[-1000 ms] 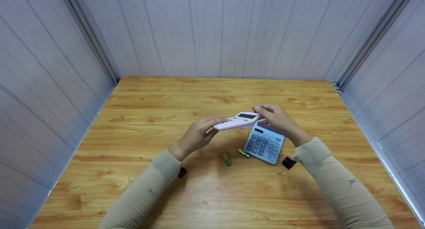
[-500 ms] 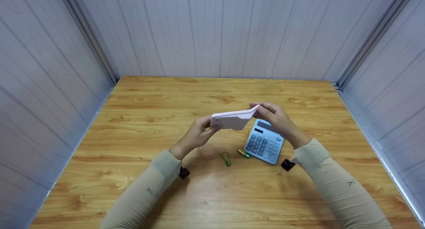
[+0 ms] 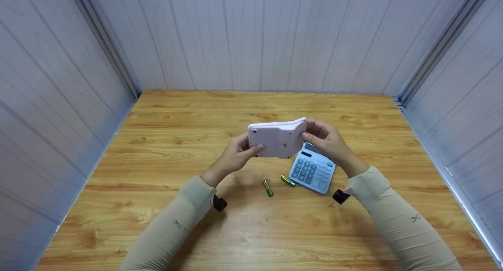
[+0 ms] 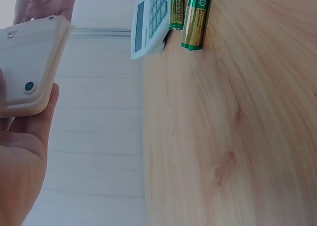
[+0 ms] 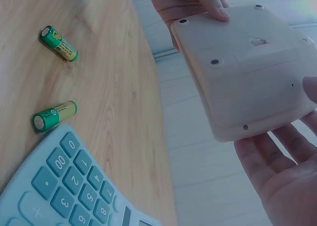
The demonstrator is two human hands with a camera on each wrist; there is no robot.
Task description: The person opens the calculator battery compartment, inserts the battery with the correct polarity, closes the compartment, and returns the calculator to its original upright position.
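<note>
A pale pink calculator (image 3: 271, 139) is held up above the table, its back facing me. My left hand (image 3: 235, 156) grips its left end, thumb on the back and fingers behind. At the opposite end my right hand (image 3: 332, 143) holds the edge between thumb and fingers. In the right wrist view the back of the pink calculator (image 5: 252, 72) shows dark round feet, a small screw and a latched battery cover. Below lies a blue calculator (image 3: 312, 170), keys up. Two green-and-gold batteries, one nearer (image 3: 268, 188) and one by the blue calculator (image 3: 288, 180), rest on the wood.
The wood-grain table (image 3: 177, 125) is bounded by pale panelled walls (image 3: 243, 39) at the back and both sides. Small black wrist cameras, left (image 3: 219, 203) and right (image 3: 340, 196), hang under the sleeves.
The pink calculator has turned from its keys and display showing to its back facing me, tilting up in both hands. The blue calculator and batteries have not moved.
</note>
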